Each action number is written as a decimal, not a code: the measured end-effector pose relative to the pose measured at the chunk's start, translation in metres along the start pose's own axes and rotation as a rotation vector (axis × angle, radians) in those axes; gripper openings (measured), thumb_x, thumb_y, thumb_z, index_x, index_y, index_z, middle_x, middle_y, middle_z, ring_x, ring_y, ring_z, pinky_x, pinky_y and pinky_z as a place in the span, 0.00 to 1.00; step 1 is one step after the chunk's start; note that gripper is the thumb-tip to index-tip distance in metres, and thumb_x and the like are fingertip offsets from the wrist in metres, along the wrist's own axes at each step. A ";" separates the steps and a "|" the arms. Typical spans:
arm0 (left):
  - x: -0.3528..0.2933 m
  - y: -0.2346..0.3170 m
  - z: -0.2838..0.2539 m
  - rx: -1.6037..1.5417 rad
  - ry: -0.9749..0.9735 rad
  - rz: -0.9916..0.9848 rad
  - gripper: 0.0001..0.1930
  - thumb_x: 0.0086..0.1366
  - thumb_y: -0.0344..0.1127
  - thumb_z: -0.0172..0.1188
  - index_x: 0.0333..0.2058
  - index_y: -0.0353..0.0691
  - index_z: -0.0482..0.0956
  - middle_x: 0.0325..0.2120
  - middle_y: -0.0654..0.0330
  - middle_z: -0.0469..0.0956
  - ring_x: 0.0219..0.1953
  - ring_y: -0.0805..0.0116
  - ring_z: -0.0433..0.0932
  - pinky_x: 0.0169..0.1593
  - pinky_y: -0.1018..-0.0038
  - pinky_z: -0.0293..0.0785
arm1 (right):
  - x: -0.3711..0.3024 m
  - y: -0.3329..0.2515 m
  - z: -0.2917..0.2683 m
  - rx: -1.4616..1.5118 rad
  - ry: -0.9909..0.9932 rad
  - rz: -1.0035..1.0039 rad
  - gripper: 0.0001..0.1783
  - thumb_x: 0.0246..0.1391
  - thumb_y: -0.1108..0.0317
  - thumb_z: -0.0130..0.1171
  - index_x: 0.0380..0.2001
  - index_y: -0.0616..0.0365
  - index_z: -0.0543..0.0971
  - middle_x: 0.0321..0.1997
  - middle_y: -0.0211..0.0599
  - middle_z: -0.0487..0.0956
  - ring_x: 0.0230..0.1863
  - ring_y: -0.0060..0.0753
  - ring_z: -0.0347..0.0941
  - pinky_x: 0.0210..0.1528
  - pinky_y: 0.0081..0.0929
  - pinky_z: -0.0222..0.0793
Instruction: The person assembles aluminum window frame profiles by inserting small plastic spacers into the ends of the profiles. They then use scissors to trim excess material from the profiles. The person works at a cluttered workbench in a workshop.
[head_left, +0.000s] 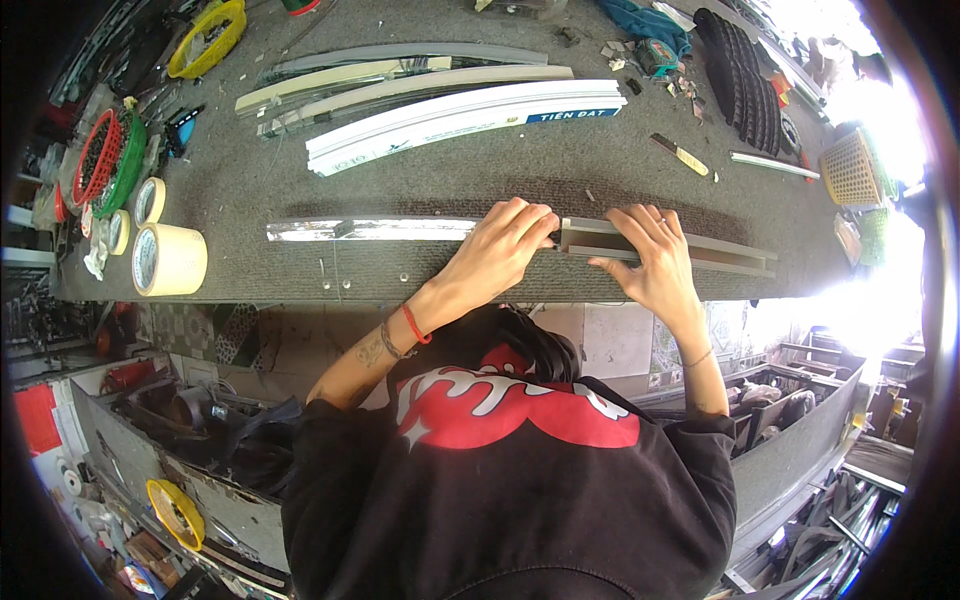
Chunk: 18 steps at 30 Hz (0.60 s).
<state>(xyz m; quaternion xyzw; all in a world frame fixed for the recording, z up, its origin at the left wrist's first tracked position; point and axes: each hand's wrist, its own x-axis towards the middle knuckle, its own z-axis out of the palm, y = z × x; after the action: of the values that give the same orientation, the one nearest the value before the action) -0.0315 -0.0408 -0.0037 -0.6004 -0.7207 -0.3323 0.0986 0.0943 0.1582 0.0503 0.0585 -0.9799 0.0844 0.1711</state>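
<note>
My left hand [503, 245] is closed around the right end of a long shiny silver strip [375, 230], which lies along the near side of the carpeted bench. Beside it, my right hand [652, 250] grips a grey channel profile [725, 252], thumb on the near wall and fingers over the far one. The profile's left end sits close to my left fingertips, its hollow side facing up. Whether the strip and the profile touch is hidden by my left hand.
Beyond lie white profiles [465, 122] and beige strips [345, 88]. Tape rolls [170, 260] stand at the left, near a red basket [97, 165] of small parts. Far right are a yellow-handled knife [690, 160], black curved strips [735, 75] and a yellow basket [850, 168].
</note>
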 end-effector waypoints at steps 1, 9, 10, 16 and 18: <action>0.001 0.000 0.000 0.003 -0.004 -0.003 0.14 0.57 0.27 0.61 0.42 0.32 0.74 0.41 0.55 0.72 0.43 0.58 0.71 0.48 0.64 0.69 | 0.000 0.000 0.001 -0.004 -0.003 0.001 0.31 0.38 0.54 0.70 0.44 0.60 0.75 0.39 0.37 0.76 0.42 0.40 0.72 0.46 0.34 0.64; 0.002 0.008 0.003 -0.070 0.034 -0.162 0.12 0.59 0.28 0.60 0.41 0.35 0.71 0.41 0.55 0.71 0.43 0.57 0.70 0.48 0.63 0.69 | 0.003 0.002 0.001 -0.008 -0.006 -0.018 0.31 0.39 0.51 0.69 0.44 0.60 0.75 0.39 0.38 0.76 0.42 0.40 0.72 0.47 0.36 0.65; 0.001 0.008 0.003 -0.076 0.042 -0.166 0.12 0.59 0.28 0.60 0.41 0.35 0.71 0.41 0.56 0.71 0.43 0.57 0.70 0.48 0.63 0.69 | 0.003 0.002 0.001 0.006 -0.017 -0.002 0.32 0.39 0.50 0.69 0.44 0.62 0.76 0.40 0.40 0.77 0.42 0.42 0.72 0.47 0.36 0.65; 0.003 0.002 -0.005 -0.271 -0.006 -0.171 0.12 0.58 0.28 0.61 0.38 0.32 0.71 0.37 0.55 0.69 0.40 0.58 0.69 0.47 0.65 0.69 | 0.006 0.004 0.000 0.038 -0.044 0.027 0.35 0.38 0.47 0.69 0.43 0.66 0.76 0.41 0.45 0.78 0.42 0.46 0.73 0.47 0.38 0.64; 0.004 0.005 -0.005 -0.281 0.022 -0.208 0.11 0.57 0.28 0.61 0.38 0.32 0.70 0.36 0.55 0.68 0.40 0.58 0.69 0.46 0.65 0.70 | 0.006 0.003 0.000 0.045 -0.044 0.015 0.35 0.38 0.47 0.69 0.43 0.66 0.76 0.41 0.45 0.78 0.42 0.46 0.73 0.47 0.38 0.64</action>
<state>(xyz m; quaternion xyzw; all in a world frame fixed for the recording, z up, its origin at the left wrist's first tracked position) -0.0295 -0.0397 0.0038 -0.5268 -0.7242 -0.4448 -0.0136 0.0883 0.1610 0.0522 0.0570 -0.9817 0.1062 0.1475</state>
